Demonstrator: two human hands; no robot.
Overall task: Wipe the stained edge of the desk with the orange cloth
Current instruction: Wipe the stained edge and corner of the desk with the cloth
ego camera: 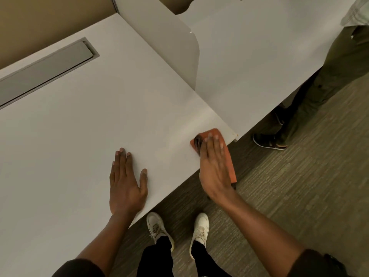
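Note:
The orange cloth [214, 134] lies over the near edge of the white desk [79, 136], close to its right corner, with part of it hanging below the edge. My right hand [214, 166] presses flat on the cloth, fingers together, blurred by motion. A dark smear shows on the cloth by my fingertips. Small brownish marks sit on the desk's corner edge [232, 134]. My left hand [125, 180] rests flat on the desk top, fingers spread, holding nothing.
A grey cable-tray lid [46, 68] is set into the desk at the left. A low white divider [179, 50] separates this desk from the adjoining one [259, 62]. Another person's legs and dark shoe [269, 141] stand at the right on grey carpet.

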